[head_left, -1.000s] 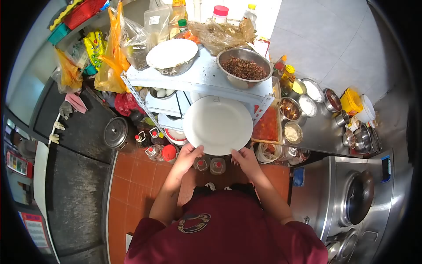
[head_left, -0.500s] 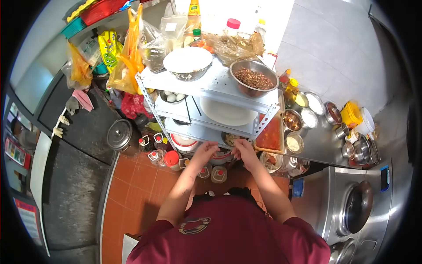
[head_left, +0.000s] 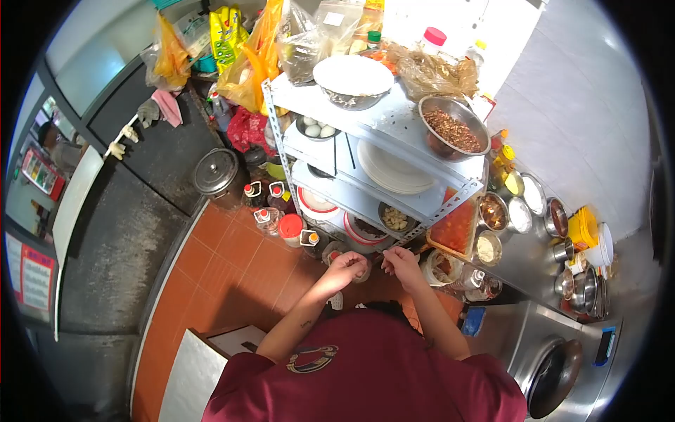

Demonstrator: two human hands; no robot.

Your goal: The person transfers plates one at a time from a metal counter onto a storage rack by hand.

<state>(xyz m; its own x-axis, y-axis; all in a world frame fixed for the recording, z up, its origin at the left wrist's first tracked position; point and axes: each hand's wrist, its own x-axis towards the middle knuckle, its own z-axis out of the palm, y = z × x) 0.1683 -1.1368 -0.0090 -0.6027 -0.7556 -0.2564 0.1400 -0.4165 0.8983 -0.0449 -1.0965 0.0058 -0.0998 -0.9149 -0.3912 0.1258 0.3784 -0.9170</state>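
My left hand is in front of the low shelves with its fingers curled closed. Close by, my right hand has thumb and fingers pinched together. Whatever either hand holds is too small to make out. The two hands are apart and touch no shelf. Just beyond them, a bowl of pale pieces that look like garlic cloves sits on the lower part of the metal rack. A plastic jug stands on the floor, partly hidden behind my left hand.
On the rack's top are a white-covered bowl and a steel bowl of chili flakes. White plates and a bowl of eggs sit below. Bottles and a red-lidded jar stand on the tiles. A wok is at right.
The view has turned, so the rack appears farther up and right. Both hands appear lower in view and farther from the shelves, still closed and near each other.
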